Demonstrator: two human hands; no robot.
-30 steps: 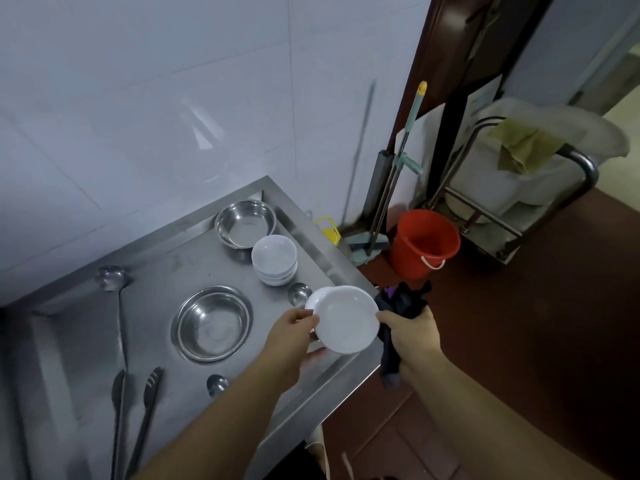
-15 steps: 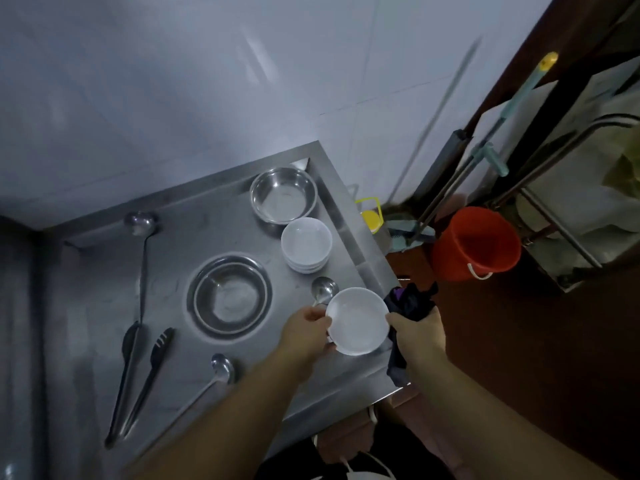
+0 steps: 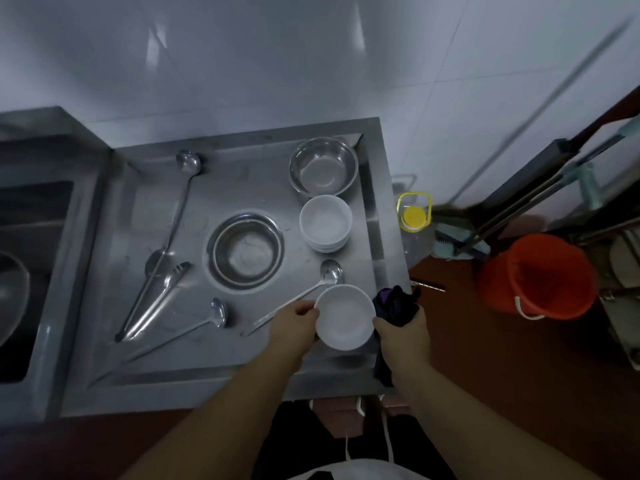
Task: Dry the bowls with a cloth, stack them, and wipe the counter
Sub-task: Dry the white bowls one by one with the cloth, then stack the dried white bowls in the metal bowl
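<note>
The fingers (image 3: pixel 309 310) of the left hand (image 3: pixel 294 329) curl round the left rim of a white bowl (image 3: pixel 345 317), while the right hand (image 3: pixel 403 336) pinches the opposite rim and also grips a dark cloth (image 3: pixel 396 304) bunched in its fist, one end hanging below the wrist. The bowl is held open side up, just above the front right corner of the steel table (image 3: pixel 194 379). To the left of the table lies a sink basin (image 3: pixel 31 237), and on the floor at the right stands an orange bucket (image 3: pixel 535 275). On the table itself, a shallow steel bowl (image 3: pixel 246 251) sits in the middle, a deeper steel bowl (image 3: pixel 323 166) in the far right corner, and just in front of that a stack of white bowls (image 3: pixel 325 223). A long ladle (image 3: pixel 180 202) runs down the left side beside a pair of tongs (image 3: pixel 156 299); two shorter ladles lie nearer, one (image 3: pixel 194 332) at the front and one (image 3: pixel 311 285) whose handle passes under the left hand. A bottle with a yellow cap (image 3: pixel 414 216) stands on the floor beside the table's right edge.
</note>
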